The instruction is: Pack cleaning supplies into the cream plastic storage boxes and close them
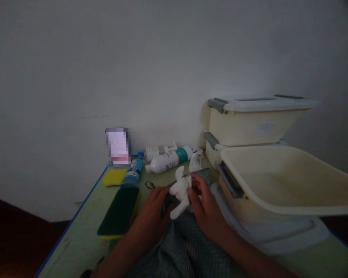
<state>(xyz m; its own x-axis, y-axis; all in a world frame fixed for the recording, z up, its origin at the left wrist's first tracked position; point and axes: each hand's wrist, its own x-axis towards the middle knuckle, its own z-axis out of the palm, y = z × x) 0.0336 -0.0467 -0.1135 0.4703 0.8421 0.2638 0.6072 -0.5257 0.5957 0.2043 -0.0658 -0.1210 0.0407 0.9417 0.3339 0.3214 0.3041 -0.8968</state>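
Observation:
Between my two hands, near the middle of the table, is a white object with several arm-like lobes; its exact kind is unclear in the dim light. My right hand (201,200) pinches this white lobed object (180,191) from the right with bent fingers. On its left side, my left hand (155,206) has curled fingers closed against it; the fingertips are partly hidden. Below both hands lies a grey-green textured cloth (188,247), bunched in folds, with its far part showing behind my right hand.
Left are a green-and-yellow sponge (118,212), yellow sponge (114,177), blue-labelled bottle (133,170) and upright blurred screen (118,146). Behind lie a white bottle (169,159), pump bottle (156,151) and white spray head (195,160). Right, an open cream bin (261,204) fronts stacked lidded bins (246,125).

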